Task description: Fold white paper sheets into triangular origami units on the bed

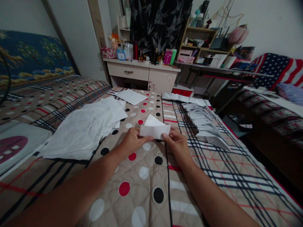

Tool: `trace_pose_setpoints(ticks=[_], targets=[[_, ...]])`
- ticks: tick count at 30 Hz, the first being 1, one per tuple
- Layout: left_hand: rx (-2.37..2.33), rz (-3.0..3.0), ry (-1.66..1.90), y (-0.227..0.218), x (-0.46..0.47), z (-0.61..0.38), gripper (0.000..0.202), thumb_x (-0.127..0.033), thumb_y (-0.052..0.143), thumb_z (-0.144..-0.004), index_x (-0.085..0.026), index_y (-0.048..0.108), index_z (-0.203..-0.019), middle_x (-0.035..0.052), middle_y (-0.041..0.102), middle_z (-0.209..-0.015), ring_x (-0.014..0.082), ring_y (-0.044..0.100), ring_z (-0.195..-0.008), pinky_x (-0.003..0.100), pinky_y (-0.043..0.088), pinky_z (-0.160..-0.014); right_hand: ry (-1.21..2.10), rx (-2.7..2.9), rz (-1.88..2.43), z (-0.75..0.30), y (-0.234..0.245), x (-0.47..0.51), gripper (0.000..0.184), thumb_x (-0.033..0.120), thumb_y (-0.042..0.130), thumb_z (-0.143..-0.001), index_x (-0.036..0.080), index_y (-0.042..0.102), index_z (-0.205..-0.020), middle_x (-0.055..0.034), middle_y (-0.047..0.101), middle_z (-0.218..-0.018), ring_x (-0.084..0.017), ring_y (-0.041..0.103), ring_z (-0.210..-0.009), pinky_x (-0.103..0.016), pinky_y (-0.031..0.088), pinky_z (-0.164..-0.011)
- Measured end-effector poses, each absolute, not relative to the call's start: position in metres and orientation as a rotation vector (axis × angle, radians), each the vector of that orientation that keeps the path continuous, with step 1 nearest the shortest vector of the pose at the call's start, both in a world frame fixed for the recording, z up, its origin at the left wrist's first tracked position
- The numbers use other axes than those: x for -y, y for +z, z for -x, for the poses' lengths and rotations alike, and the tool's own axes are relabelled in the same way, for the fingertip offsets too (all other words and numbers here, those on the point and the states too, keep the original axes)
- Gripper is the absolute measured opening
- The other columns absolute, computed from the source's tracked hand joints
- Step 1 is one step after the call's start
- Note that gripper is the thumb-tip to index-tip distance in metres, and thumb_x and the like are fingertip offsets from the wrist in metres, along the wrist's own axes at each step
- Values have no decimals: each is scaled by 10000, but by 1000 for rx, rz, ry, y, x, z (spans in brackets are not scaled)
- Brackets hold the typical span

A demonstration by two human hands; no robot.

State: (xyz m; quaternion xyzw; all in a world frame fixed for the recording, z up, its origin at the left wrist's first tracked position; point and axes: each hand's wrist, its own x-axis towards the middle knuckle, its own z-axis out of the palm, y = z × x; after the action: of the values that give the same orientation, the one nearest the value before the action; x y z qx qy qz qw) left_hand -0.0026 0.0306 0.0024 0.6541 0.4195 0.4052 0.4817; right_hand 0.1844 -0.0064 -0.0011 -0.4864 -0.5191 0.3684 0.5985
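Note:
A small folded piece of white paper [155, 130] is held between my two hands above the bedspread, with a triangular flap standing up behind its front strip. My left hand [134, 139] pinches its left end, thumb along the lower edge. At the right end, my right hand [176, 140] grips it with the thumb in front and the fingers behind. To the left lies a loose pile of white paper sheets [78, 129], some with faint writing. On the right a long row of folded white papers [201, 119] stands packed together.
A single sheet [132, 96] lies farther back on the spotted and checked bedspread [144, 189]. At the left edge is a pale flat case [35, 135] with a purple oval. Beyond the bed stand a white dresser [127, 72] and a shelf [201, 49] holding bottles and boxes.

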Motion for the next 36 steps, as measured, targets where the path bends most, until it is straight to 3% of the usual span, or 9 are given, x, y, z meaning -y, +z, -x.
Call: trace_pose_setpoints(ticks=[3,7,12,18,26,31,36], targets=[[-988,-1628,978,-1,-29,0,245,-348,760,-660,-113,718,-716,43,712,-675,146,608,-570,228,473,-535,1039,990,1119,-184,0,8,211,354,819,-631,192,683,-641,-43,671,-906,-190,604,-813,-320,485,-746],[-1002,-1685,985,-3,-29,0,269,-345,775,-639,-97,700,-712,46,690,-664,142,594,-548,220,455,-498,1127,916,1150,-185,0,11,266,355,828,-614,175,633,-616,20,591,-617,-114,496,-579,-241,394,-559],[-1001,-1704,1105,5,-28,3,241,-341,731,-704,-102,729,-735,78,730,-805,168,643,-674,237,498,-583,1165,991,1101,-183,-2,10,258,364,812,-626,160,656,-644,11,608,-624,-109,483,-576,-233,364,-559],[-1086,-1652,1059,3,-27,2,301,-388,749,-684,-101,750,-775,79,742,-762,175,632,-638,250,481,-564,1040,1007,1076,-181,1,10,206,375,711,-749,179,700,-690,-12,640,-762,-135,511,-691,-243,380,-612],[-1102,-1538,1190,0,-34,6,285,-411,698,-748,-131,748,-745,26,690,-716,147,585,-661,228,433,-579,984,922,1128,-181,4,12,245,281,775,-642,182,603,-498,-27,662,-833,-146,538,-710,-261,400,-618],[-1103,-1508,1186,-6,-36,8,277,-411,725,-718,-134,743,-725,19,658,-662,151,569,-641,234,412,-557,1022,781,1062,-182,0,8,160,261,817,-583,190,676,-603,-8,673,-774,-141,551,-700,-257,415,-641],[-1098,-1521,1156,-7,-35,8,278,-413,718,-724,-136,735,-713,21,659,-677,155,569,-649,242,417,-572,985,779,1052,-184,-4,6,140,304,778,-656,186,703,-643,-6,660,-745,-133,534,-690,-256,409,-646]])
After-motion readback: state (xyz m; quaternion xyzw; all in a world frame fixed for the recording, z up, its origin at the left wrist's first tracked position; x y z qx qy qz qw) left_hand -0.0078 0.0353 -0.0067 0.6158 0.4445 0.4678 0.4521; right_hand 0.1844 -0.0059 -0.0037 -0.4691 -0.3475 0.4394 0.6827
